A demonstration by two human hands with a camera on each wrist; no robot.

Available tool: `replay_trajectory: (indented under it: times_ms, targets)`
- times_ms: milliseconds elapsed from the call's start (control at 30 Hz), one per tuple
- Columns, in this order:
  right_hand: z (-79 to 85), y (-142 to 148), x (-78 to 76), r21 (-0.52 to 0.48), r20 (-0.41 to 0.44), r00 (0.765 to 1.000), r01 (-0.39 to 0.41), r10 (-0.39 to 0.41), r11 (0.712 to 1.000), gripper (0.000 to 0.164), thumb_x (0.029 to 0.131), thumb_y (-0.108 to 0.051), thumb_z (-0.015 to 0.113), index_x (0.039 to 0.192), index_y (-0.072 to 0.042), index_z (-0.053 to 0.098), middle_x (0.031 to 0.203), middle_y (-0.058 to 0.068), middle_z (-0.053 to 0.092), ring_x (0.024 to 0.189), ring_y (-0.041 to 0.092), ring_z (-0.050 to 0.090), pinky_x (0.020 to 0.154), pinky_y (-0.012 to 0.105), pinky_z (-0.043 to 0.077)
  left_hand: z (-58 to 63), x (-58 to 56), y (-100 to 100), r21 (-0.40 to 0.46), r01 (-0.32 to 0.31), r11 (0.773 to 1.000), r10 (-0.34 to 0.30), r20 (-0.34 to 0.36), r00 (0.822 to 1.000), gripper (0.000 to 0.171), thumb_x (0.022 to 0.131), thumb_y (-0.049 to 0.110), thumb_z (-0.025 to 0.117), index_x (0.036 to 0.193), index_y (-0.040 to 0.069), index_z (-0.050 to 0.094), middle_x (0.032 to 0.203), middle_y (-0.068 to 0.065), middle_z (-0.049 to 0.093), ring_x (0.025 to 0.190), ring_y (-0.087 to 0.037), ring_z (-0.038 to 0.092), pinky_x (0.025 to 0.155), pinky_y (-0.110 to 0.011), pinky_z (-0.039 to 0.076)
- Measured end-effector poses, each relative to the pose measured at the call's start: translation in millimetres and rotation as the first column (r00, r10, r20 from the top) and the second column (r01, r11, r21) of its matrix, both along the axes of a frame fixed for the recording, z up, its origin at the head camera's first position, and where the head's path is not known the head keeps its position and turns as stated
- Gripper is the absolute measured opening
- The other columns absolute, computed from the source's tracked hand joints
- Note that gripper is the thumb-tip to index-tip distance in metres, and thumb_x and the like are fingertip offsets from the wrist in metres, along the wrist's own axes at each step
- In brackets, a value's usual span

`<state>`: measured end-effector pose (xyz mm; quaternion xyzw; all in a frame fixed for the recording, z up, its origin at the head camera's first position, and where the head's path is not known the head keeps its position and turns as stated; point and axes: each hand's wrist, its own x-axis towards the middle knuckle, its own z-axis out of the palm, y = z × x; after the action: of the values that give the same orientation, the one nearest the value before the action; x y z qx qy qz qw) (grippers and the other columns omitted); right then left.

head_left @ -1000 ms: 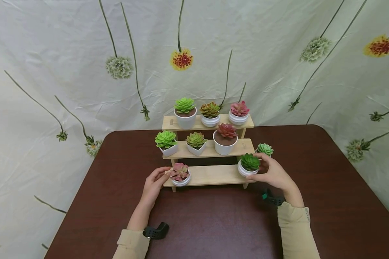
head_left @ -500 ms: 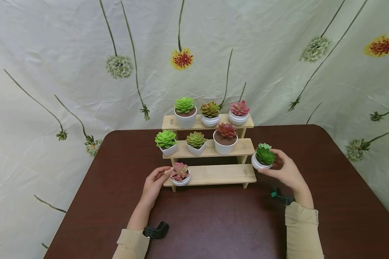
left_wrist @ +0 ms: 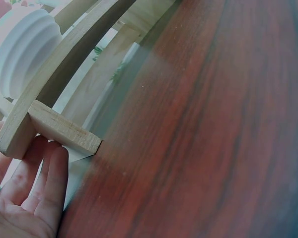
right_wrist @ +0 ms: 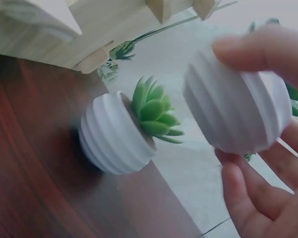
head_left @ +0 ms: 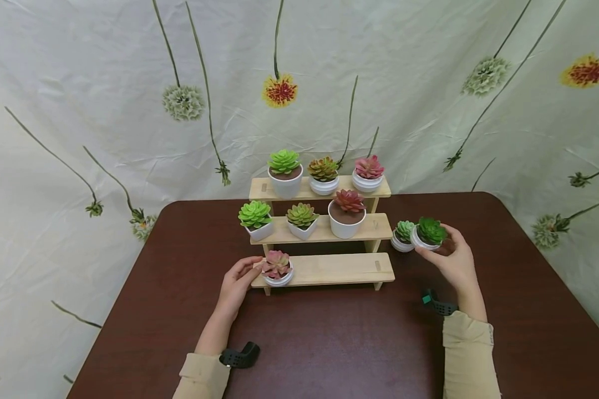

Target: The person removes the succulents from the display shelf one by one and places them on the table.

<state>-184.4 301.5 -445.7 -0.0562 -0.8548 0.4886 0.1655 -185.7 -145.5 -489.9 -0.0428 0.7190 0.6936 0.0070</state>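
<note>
My right hand (head_left: 456, 257) holds a dark green potted succulent (head_left: 431, 231) by its white ribbed pot (right_wrist: 233, 104), thumb on one side and fingers on the other. The pot is off the table. Just left of it, a paler green succulent (head_left: 403, 235) stands in a similar pot on the table. My left hand (head_left: 237, 285) grips the left end of the bottom step of a three-tier wooden stand (head_left: 336, 269), its fingers (left_wrist: 52, 183) under the plank. Beside that hand, a pink succulent (head_left: 277, 266) sits on the bottom step.
Three potted succulents stand on the top step, among them a bright green one (head_left: 284, 166). The middle step bears three more, including a dark red one (head_left: 348, 210). The stand is on a dark brown table (head_left: 329, 338). A flower-printed cloth (head_left: 399, 66) hangs behind.
My right hand has lifted the dark green succulent off the right end of the bottom step and carried it right, past the paler green one. My left hand has stayed in place.
</note>
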Motion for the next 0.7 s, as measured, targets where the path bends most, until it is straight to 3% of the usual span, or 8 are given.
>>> replay_trajectory:
  times_ms: [133,233,500,700]
  targets:
    - [-2.3,1,-1.2,-0.042,0.004,0.996,0.092,-0.092,0.995,0.070,0.077,-0.019,0.078,0.136,-0.006,0.043,0.119,0.008,0.050,0.091,0.005,0.052,0.069,0.009,0.042,-1.2,-0.9,0,-0.014,-0.008,1.000,0.008,0.004,1.000,0.031,0.089,0.020,0.065,0.117,0.006,0.062,0.093,0.007,0.065,0.083,-0.011,0.053,0.067,-0.023,0.041]
    - [6.6,-5,2.5,-0.075,0.062,0.988,0.149,-0.145,0.986,0.068,0.078,-0.009,0.076,0.137,-0.004,0.042,0.123,0.013,0.049,0.092,0.009,0.050,0.068,0.009,0.041,-2.0,-1.2,-1,-0.024,-0.011,1.000,0.011,0.000,1.000,0.030,0.089,0.021,0.065,0.116,0.007,0.063,0.093,0.006,0.065,0.083,-0.011,0.053,0.066,-0.024,0.040]
    - [-2.8,-1,-0.2,-0.086,0.101,0.973,0.218,-0.210,0.972,0.069,0.079,-0.011,0.075,0.138,-0.004,0.041,0.125,0.014,0.048,0.093,0.018,0.047,0.065,0.011,0.038,-2.0,-0.2,-1,-0.032,-0.013,0.999,0.013,0.001,1.000,0.029,0.089,0.022,0.065,0.116,0.008,0.063,0.093,0.007,0.065,0.083,-0.011,0.052,0.066,-0.024,0.040]
    - [-14.6,0,-4.4,-0.062,0.114,0.963,0.254,-0.246,0.965,0.070,0.078,-0.014,0.075,0.138,-0.003,0.041,0.123,0.016,0.049,0.091,0.017,0.047,0.066,0.013,0.037,-1.2,-0.5,-1,-0.039,-0.015,0.999,0.015,0.010,1.000,0.029,0.090,0.020,0.063,0.116,0.007,0.062,0.098,0.003,0.064,0.082,-0.011,0.054,0.066,-0.023,0.041]
